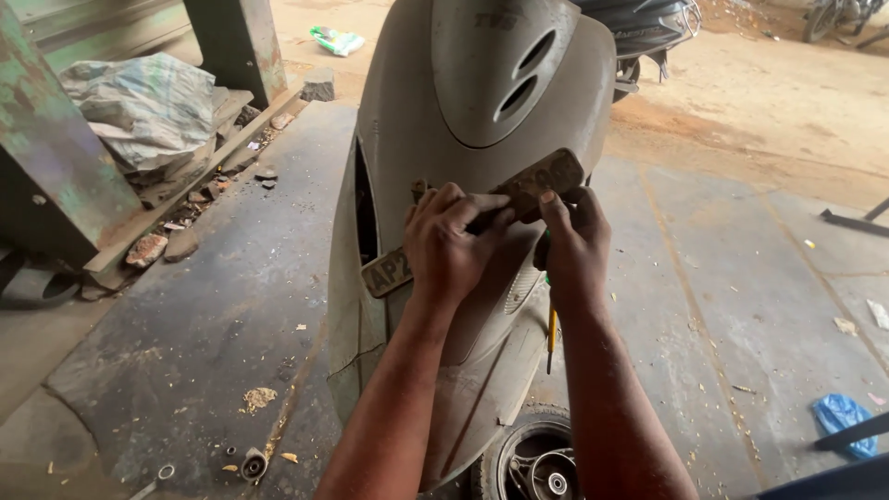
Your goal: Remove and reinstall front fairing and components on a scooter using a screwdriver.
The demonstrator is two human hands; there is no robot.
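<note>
A dusty grey scooter front panel [482, 102] stands before me, with a grimy number plate [537, 181] running slantwise across it. My left hand [449, 245] presses flat on the middle of the plate. Just right of it, my right hand [574, 250] grips the plate's upper right part with thumb and fingers. A screwdriver with a yellow and green shaft [551, 338] hangs down from under my right hand; how it is held is hidden. The front wheel [532, 458] shows below the panel.
A green metal post [51, 157] and a grey sack [148, 102] stand at the left among rubble. Small metal parts [252, 463] lie on the dark concrete floor. A blue rag [838, 417] lies at the right. Another scooter [648, 28] is parked behind.
</note>
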